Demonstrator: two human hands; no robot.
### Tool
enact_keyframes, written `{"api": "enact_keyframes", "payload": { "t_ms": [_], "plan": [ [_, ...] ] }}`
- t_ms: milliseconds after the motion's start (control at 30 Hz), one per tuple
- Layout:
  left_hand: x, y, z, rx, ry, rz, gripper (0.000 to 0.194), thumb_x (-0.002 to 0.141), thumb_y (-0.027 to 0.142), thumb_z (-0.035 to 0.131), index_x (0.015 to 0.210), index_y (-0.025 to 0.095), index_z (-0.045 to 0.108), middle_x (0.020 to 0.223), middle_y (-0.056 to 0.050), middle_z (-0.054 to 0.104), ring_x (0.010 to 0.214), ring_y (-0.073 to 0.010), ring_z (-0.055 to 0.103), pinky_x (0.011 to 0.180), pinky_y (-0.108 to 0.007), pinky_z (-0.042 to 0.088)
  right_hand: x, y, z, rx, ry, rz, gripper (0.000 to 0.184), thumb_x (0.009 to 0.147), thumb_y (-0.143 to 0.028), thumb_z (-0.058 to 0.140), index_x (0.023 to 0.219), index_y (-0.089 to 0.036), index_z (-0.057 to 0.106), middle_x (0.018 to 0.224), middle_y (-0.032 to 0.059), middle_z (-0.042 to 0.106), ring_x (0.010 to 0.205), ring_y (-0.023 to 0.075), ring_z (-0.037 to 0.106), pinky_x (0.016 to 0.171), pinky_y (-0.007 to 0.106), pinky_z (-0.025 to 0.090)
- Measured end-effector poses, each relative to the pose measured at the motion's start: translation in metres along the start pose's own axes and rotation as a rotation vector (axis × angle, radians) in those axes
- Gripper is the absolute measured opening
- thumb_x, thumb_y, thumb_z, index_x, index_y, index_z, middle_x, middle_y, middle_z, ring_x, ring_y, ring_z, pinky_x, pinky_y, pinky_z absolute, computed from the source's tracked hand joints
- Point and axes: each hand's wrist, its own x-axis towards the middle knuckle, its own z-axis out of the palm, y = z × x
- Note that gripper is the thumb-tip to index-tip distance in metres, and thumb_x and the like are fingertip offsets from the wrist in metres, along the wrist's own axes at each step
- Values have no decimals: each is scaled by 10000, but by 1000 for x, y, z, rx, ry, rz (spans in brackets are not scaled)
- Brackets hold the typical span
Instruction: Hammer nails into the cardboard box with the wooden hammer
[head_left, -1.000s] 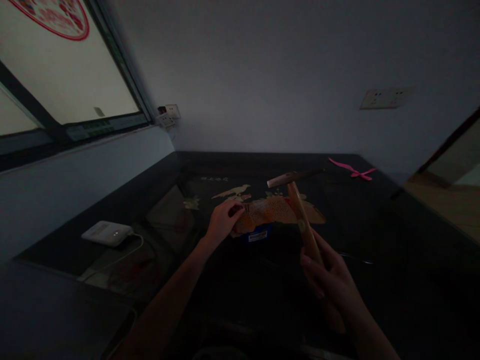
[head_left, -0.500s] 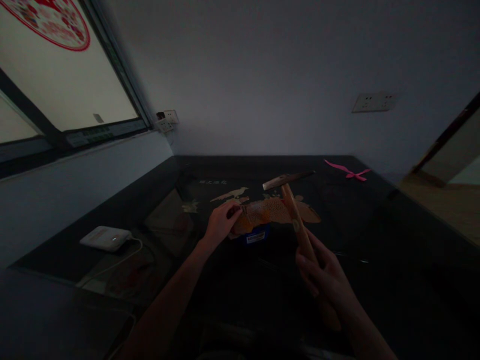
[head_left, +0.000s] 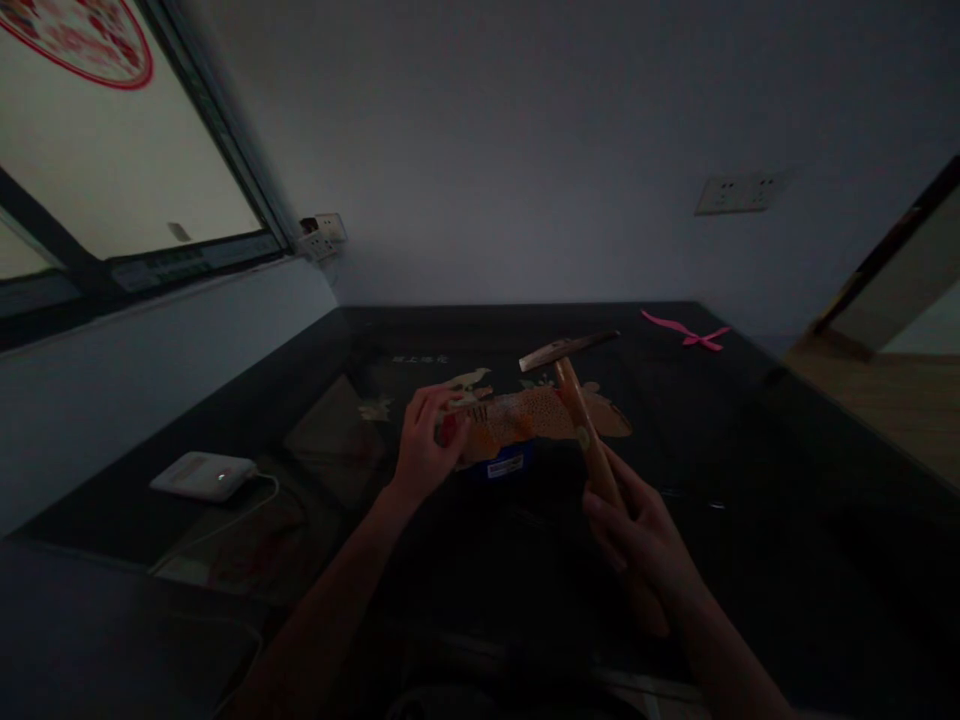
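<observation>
At far left, a round red decoration [head_left: 82,40] is seen on the window. Below it, a white power bank [head_left: 202,476] is set on the dark tabletop [head_left: 465,580], with a pale cable [head_left: 244,515] plugged into its right end. The left hand [head_left: 429,440] is placed at the left end of a curved, dotted brown piece [head_left: 536,412] near the middle of the tabletop; its fingers are curled with a gap at the thumb, and whether the piece is gripped cannot be told. Just below the piece, a blue box [head_left: 517,458] is partly seen. By the right hand [head_left: 649,530], a hammer [head_left: 592,445] is gripped, its wooden handle wrapped by the fingers and its head held uppermost. Farther right, a pink ribbon [head_left: 697,338] is seen near the tabletop's back corner.
</observation>
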Motion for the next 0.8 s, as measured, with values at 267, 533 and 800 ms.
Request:
{"api": "enact_keyframes", "payload": {
  "t_ms": [267,533,800],
  "plan": [
    [-57,38,12,84,-747,426,176,885,224,528,1058,210,558,1008,-29,642,886,-164,612,756,-288,457,0,0,-1,20,-12,-27,646,801,-330,649,1382,-247,379,634,-83,486,319,12,341,284,139,270],
    [-63,26,27,173,-907,295,145,873,235,564,1015,208,559,1009,-15,612,877,-166,603,760,-294,458,-1,-2,0,2,12,-9,639,794,-336,651,1373,-251,393,655,-76,511,314,13,351,288,148,275],
    [-67,24,33,219,-914,307,94,878,242,559,953,186,555,958,-23,614,879,-176,599,768,-295,457,0,-1,0,15,8,-8,622,789,-344,658,1350,-243,411,643,-84,478,329,16,342,289,141,280]
  ]
}}
